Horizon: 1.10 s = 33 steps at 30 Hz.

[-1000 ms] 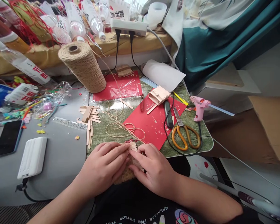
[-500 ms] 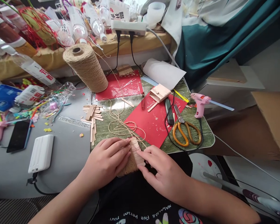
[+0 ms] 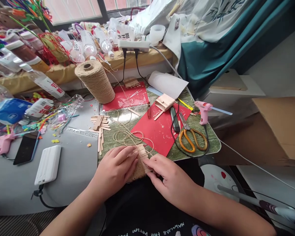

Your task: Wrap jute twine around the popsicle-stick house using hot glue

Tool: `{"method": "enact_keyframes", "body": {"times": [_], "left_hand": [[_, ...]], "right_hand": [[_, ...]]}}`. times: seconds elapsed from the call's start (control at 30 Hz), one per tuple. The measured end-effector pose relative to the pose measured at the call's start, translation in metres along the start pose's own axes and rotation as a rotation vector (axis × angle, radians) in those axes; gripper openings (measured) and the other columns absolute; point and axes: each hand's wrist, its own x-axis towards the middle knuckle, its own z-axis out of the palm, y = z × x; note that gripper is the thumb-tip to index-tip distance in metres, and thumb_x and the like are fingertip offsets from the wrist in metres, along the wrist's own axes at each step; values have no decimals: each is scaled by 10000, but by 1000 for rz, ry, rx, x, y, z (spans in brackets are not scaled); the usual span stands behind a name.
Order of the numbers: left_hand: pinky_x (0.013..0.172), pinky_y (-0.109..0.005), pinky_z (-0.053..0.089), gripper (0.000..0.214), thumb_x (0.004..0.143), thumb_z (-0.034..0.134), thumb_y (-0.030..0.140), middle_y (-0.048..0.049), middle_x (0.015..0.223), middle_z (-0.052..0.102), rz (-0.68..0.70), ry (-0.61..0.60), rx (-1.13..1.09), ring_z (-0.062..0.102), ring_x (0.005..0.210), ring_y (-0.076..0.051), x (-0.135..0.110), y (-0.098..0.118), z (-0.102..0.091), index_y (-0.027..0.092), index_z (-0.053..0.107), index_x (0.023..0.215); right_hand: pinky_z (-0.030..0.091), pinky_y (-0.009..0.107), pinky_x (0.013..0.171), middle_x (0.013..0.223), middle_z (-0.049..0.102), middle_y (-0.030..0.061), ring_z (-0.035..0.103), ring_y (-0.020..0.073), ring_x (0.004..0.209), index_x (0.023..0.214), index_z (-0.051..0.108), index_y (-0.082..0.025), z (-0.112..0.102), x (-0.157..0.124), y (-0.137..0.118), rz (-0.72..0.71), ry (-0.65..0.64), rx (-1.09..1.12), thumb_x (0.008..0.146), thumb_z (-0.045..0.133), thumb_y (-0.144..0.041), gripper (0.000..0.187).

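We find the stick panel (image 3: 138, 171) at the lower centre of the frame, between the two hands, by the near edge of the bench (image 3: 111, 139) and above the dark shirt (image 3: 147, 203). Its left part is covered in rows of twine; a pale strip of bare wood shows along its right side. Our left hand (image 3: 118, 164) lies over the wrapped part, fingers close together and bent down onto it, holding it. Our right hand (image 3: 170, 175) is at the bare right edge, forefinger and thumb a narrow gap apart; we cannot tell whether they pinch wood, a strand or neither.

We judge the panel light and fairly stiff, with a rough, slightly springy skin of twine that should not slip. The bare wood looks smoother and thin, so a hard squeeze or twist there might crack a stick or part a seam. The broad wrapped face seems the best hold, with light support at the edge.

Above the hands, slack loops of loose twine (image 3: 131, 133) lie near the red sheet (image 3: 159, 131); the twine spool (image 3: 96, 82) leans at upper left of centre, and the scissors (image 3: 188, 128) rest right of centre.
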Motion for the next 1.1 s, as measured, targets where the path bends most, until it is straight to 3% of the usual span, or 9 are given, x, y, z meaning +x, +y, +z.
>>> {"method": "enact_keyframes", "body": {"times": [0.23,0.43,0.57,0.67,0.93,1.1], "left_hand": [[984,-465,611,296,989,638,151,-83,1299,742,39,-19,11,692,1156,-263,0,0,-1,185,663,1281],[982,-478,602,224,1011,598,174,-93,1319,735,1,-86,7,680,1161,-269,5,2,-5,190,681,1218],[1001,-474,589,215,1016,590,180,-97,1346,717,-9,-113,-4,660,1188,-269,6,2,-6,195,675,1213],[1012,-483,580,200,1014,589,179,-98,1367,705,-6,-132,-3,649,1203,-275,6,2,-6,193,675,1194],[1015,-496,586,225,1011,589,163,-107,1373,703,-19,-122,-22,653,1202,-279,9,2,-7,190,668,1220],[1032,-498,584,204,1001,611,183,-121,1408,685,-39,-89,-59,666,1218,-278,6,-2,-6,212,693,1185]], "right_hand": [[605,417,963,1128,719,94,672,227,1031,1306,667,-191,10,-2,1,-162,74,-79,1011,500,-16,382],[617,432,1017,1234,717,112,698,251,1133,1273,682,-206,9,-14,-3,-127,41,-83,968,603,-78,341],[587,440,1123,1526,602,149,630,286,1371,1400,631,-202,10,-18,-4,-95,18,-36,941,667,-136,465],[591,434,1129,1636,513,144,588,295,1441,1461,604,-202,9,-15,-4,-68,-22,-5,936,677,-155,532],[499,475,1228,1648,508,139,529,292,1506,1447,624,-186,3,-6,-3,-96,-48,13,950,668,-172,500],[510,458,1221,1670,480,123,530,290,1505,1470,607,-203,1,-2,-5,-75,-59,2,947,671,-171,528]]}}
